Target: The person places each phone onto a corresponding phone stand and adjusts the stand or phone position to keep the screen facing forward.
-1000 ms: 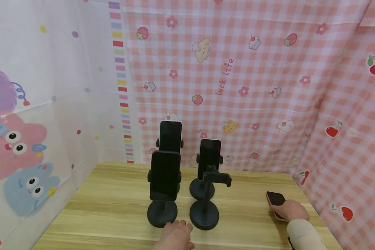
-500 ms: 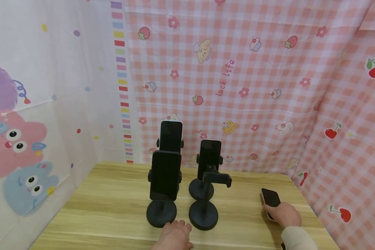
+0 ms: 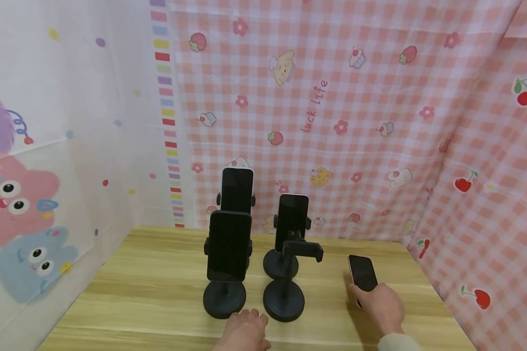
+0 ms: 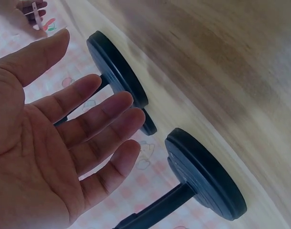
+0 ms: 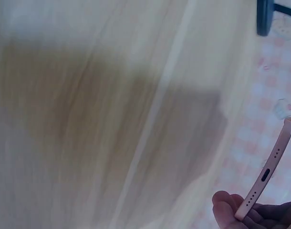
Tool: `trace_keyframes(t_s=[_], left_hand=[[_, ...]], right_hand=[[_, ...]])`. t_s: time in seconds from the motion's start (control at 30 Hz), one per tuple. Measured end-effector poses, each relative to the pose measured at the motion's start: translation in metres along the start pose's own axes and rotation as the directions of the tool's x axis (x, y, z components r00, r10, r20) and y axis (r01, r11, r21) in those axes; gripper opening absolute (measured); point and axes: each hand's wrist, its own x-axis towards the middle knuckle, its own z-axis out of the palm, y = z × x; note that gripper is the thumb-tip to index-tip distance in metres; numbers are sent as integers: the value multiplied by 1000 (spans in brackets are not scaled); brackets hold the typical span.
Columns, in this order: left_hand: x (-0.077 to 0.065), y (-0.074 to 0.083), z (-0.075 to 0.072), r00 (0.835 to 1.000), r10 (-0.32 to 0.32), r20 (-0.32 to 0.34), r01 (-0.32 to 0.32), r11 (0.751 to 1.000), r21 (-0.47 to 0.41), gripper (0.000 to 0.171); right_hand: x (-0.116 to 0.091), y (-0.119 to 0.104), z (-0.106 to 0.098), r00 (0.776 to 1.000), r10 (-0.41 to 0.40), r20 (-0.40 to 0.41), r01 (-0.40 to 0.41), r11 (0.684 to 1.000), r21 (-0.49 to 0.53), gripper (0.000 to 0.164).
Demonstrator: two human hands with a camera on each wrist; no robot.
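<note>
My right hand [image 3: 381, 304] holds a smartphone [image 3: 363, 272] by its lower part, black screen facing up, over the right side of the table. Its pink bottom edge [image 5: 253, 193] with a charging port shows in the right wrist view. My left hand [image 3: 245, 330] is near the table's front, fingers spread and relaxed, holding nothing. Just beyond it stand two black phone stands. The right one [image 3: 284, 300] has a bare clamp [image 3: 306, 249]; the left one [image 3: 224, 298] carries a dark phone [image 3: 229, 246].
Behind these, a white-edged phone [image 3: 237, 187] and another phone [image 3: 292, 212] sit upright in two more stands, partly hidden by the front pair. The wooden table [image 3: 149, 287] meets a pink checked cloth [image 3: 369, 92] at the back and right, and a white cloth at left.
My right hand has moved left with the smartphone, raising it off the table toward the stands. The left hand stays about where it was.
</note>
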Motion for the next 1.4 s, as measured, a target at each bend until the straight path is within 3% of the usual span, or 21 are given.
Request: trace_keyframes(t_s=[0.23, 0.4, 0.5, 0.7, 0.9, 1.13, 1.4], left_hand=[[1, 2, -2, 1000, -11, -26, 10, 999, -39, 35], [0, 1, -3, 994, 11, -113, -19, 997, -70, 36], [-2, 1, -4, 980, 43, -193, -61, 994, -88, 39], [-2, 2, -5, 937, 89, -338, -124, 989, -83, 40], [0, 1, -7, 927, 100, -363, -139, 987, -84, 40], [1, 2, -11, 886, 125, -446, -173, 982, -70, 39], [-1, 7, -18, 855, 129, -502, -187, 980, -67, 41]], right_hand=[[-22, -17, -4, 994, -15, -106, 20, 999, 50, 69], [-37, -28, -9, 981, -29, -189, 44, 996, 77, 72], [-45, -35, -13, 980, -21, -197, 40, 995, 94, 76], [-61, -47, -17, 976, -1, -217, 32, 990, 140, 77], [-73, -58, -23, 971, 19, -240, 24, 984, 178, 89], [-86, -76, -32, 965, 31, -262, 27, 976, 215, 99], [-98, -91, -43, 966, 45, -256, 21, 968, 250, 111]])
